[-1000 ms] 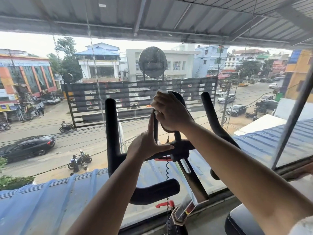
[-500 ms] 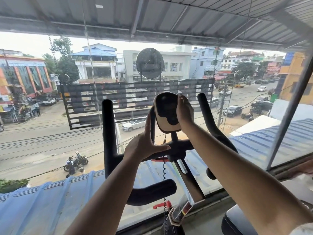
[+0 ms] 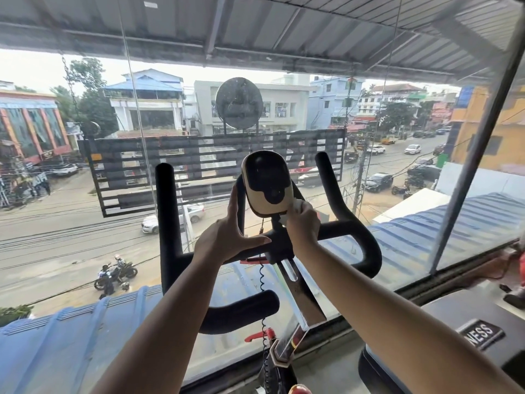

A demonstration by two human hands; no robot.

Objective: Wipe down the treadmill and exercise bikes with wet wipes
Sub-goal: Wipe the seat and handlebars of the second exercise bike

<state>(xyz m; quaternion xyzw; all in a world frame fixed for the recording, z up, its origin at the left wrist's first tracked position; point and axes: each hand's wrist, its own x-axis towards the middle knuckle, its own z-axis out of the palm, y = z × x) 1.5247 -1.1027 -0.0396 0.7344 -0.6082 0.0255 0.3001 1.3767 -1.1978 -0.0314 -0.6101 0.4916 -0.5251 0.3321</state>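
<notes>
Right hand [image 3: 302, 227] dropped below 1 console [image 3: 267, 183] — fingers clamped on 1 wipe [image 3: 297, 205], left hand [image 3: 227, 237] fingers straight, together

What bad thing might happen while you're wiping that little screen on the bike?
The right hand presses the wet wipe against the console at its lower right edge, so moisture might seep inside. Only the left hand, fingers straight, steadies the console from the other side; a hard push might tilt it. The coiled cable hanging just below might snag on a hand and get tugged.
</notes>
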